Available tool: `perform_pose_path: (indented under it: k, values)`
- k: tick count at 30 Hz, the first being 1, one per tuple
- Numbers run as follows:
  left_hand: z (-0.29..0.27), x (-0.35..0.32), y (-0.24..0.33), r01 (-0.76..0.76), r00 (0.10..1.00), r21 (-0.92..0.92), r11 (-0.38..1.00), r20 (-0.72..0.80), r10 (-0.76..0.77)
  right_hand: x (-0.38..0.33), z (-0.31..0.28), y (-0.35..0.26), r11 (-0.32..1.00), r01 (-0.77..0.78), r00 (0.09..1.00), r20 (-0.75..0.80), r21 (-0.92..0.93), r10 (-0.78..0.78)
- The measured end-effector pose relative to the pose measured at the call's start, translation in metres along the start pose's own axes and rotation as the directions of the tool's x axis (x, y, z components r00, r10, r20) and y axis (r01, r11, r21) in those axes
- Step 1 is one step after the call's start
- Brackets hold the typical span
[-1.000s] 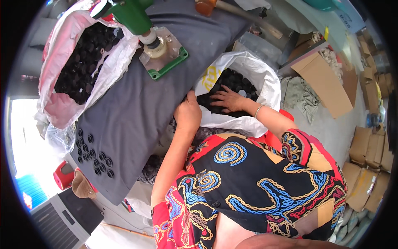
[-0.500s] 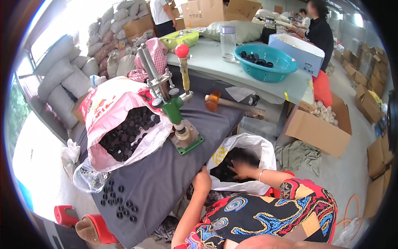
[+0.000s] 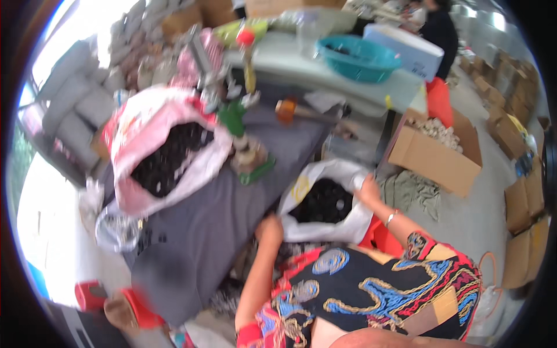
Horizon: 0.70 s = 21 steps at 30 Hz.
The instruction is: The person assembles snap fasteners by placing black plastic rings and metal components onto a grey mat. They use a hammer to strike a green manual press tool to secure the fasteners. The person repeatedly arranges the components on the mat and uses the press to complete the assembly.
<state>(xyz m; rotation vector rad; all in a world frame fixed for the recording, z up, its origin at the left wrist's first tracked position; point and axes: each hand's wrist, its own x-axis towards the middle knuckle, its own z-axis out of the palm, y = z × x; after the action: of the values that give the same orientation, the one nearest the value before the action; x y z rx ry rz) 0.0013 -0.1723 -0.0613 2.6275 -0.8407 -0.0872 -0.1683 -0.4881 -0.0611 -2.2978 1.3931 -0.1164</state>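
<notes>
— What holds what, left to right?

— A pink-and-white plastic sack (image 3: 168, 156) of small black pieces lies on the grey cloth-covered table (image 3: 214, 232). Off its right edge, a white plastic bag (image 3: 325, 203) holds more.

— The hands?

— The left hand (image 3: 270, 227) grips that bag's near rim, the right hand (image 3: 368, 189) its far rim. Blur hides the fingers.

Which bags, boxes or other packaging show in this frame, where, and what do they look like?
White plastic bag: at both hands, open, holding dark round parts.
Pink-and-white sack: on grey table, open, dark parts inside.
Open cardboard box: floor, right, brown.
White-and-blue box: far table.
Flattened cartons: right edge.
</notes>
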Motion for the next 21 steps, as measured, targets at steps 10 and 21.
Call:
perform_pose_path:
  k: [10, 21]
  values:
    - [0.022, 0.013, -0.016, -0.035, 0.928, -0.111, 0.993, -0.372, -0.009, 0.024, 0.047, 0.033, 0.835, -0.005, 0.984, -0.148, 0.55, 0.103]
    - [0.007, 0.003, -0.019, 0.217, 0.967, -0.195, 0.957, -0.091, -0.238, -0.025, 0.027, -0.01, 0.667, 0.101, 0.989, 0.0, 0.738, -0.15]
